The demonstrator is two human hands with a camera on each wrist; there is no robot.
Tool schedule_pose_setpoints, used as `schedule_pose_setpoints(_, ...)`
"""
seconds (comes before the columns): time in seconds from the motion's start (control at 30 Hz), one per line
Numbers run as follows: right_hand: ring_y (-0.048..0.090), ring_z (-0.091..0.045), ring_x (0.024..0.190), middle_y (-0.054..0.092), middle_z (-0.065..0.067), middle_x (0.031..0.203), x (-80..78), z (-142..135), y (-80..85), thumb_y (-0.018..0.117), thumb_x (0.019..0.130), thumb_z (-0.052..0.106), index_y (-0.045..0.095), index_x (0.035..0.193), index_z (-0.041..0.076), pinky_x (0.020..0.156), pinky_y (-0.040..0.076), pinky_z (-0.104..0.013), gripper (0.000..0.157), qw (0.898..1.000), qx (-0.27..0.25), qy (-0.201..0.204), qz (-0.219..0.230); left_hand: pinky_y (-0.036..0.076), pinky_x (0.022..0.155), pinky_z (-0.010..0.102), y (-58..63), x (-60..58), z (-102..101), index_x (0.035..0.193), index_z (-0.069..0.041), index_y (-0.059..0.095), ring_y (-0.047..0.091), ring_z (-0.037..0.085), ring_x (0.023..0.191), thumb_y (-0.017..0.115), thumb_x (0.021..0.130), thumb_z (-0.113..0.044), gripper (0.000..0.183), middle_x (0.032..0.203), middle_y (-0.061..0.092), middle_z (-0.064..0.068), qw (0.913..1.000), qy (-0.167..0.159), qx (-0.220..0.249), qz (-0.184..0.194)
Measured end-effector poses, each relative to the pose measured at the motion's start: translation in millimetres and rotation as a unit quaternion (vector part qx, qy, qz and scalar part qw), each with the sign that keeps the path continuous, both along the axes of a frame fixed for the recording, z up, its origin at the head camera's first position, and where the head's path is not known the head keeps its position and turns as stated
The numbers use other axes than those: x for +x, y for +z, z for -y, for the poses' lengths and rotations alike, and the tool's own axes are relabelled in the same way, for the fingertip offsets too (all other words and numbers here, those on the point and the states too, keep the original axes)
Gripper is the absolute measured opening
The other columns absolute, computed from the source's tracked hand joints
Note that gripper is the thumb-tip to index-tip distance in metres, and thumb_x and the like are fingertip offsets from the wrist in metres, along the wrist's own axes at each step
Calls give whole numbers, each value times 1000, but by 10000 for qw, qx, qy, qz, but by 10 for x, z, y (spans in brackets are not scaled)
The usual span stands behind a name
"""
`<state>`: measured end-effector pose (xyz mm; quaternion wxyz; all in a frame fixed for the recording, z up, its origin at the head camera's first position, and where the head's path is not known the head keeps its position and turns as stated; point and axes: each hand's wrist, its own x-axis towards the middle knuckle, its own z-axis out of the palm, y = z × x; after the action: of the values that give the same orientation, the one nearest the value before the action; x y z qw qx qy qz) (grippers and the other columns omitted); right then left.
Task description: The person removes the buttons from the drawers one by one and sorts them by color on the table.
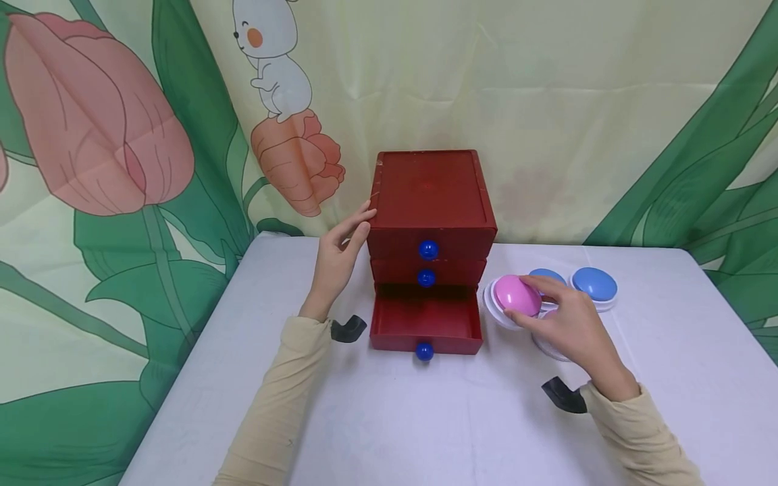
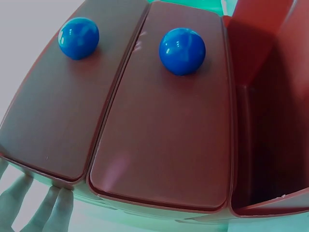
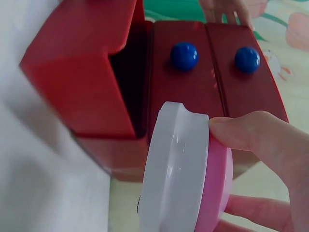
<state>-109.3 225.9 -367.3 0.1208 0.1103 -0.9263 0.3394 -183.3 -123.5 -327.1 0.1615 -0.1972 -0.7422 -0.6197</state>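
My right hand pinches a round pink-topped white disc by its edge, to the right of a small red drawer cabinet. In the right wrist view, the thumb lies at the rim of the disc, with fingers on its far side. My left hand has its fingers extended against the cabinet's upper left side. The cabinet's bottom drawer is pulled out, with bare red floor showing. The two drawers above are closed, each with a blue ball knob.
Two blue-topped white discs, one in full view and another partly covered, sit beyond my right hand. A further white disc lies mostly hidden under that hand. Behind the white table hangs a printed curtain.
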Motion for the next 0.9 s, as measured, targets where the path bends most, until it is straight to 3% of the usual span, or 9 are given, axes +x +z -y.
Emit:
schedule_pose_setpoints(0.23,66,-44,99,66,-24,123,24,-219,-19,86,78,25,65,127,-2,71,58,-24,60,9998,25,-193,-28,49,104,43,-14,-20,-13,133,1,61,49,20,137,55,101,-10,34,149,51,11,10000,-72,34,-24)
schedule_pose_setpoints(0.4,64,-47,101,65,-26,122,35,-370,-51,85,79,26,63,127,-4,68,43,-4,61,9995,20,-320,40,48,105,45,-12,-20,-19,133,0,61,49,19,137,55,102,-10,34,148,51,11,10000,-71,53,-32)
schedule_pose_setpoints(0.5,62,-48,103,63,-28,124,55,-452,-57,84,79,29,62,129,-5,67,42,-6,64,9987,101,-455,189,48,104,46,-6,-17,-21,133,1,61,49,18,136,55,102,-11,34,148,51,12,10000,-63,44,-49)
schedule_pose_setpoints(0.7,57,-49,107,59,-31,128,63,-579,-75,82,81,35,57,134,-5,65,55,-24,71,9957,237,-726,519,49,104,44,-2,-6,-17,133,0,61,49,19,137,55,101,-10,34,149,51,11,10000,-64,44,-27)
schedule_pose_setpoints(0.8,57,-49,105,59,-32,127,57,-636,-92,82,82,34,57,134,-6,64,53,-20,70,9953,274,-770,519,49,104,42,-7,4,-6,133,1,61,49,19,137,55,101,-10,34,149,51,10,10000,-44,70,6)
schedule_pose_setpoints(0.9,57,-49,104,59,-32,127,54,-698,-107,82,82,33,57,133,-6,62,44,-11,70,9945,342,-834,535,49,104,42,-7,13,2,133,0,61,50,18,136,55,101,-10,34,149,51,10,10000,-35,66,14)
